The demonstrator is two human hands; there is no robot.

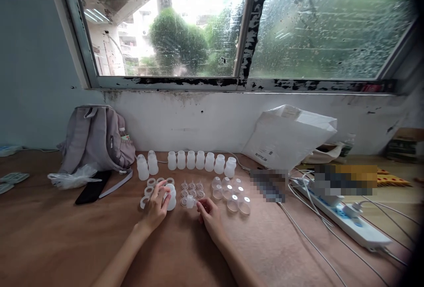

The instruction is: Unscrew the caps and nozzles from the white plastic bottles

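Observation:
My left hand (pixel 155 209) is wrapped round a small white plastic bottle (pixel 171 197) standing on the wooden table (pixel 66 234). My right hand (pixel 209 216) pinches a small clear teat (pixel 190 201) just right of that bottle. Behind them lie white rings (pixel 151 182), more clear teats (pixel 192 186) and several clear dome caps (pixel 232 194). A row of white bottles (pixel 195 160) stands along the wall.
A grey backpack (pixel 96 137) leans at the back left, with a black phone (pixel 92 187) and a crumpled plastic bag (pixel 71 177) before it. A white parcel bag (pixel 288 137) leans at the back right. A power strip (pixel 351 223) with cables lies on the right.

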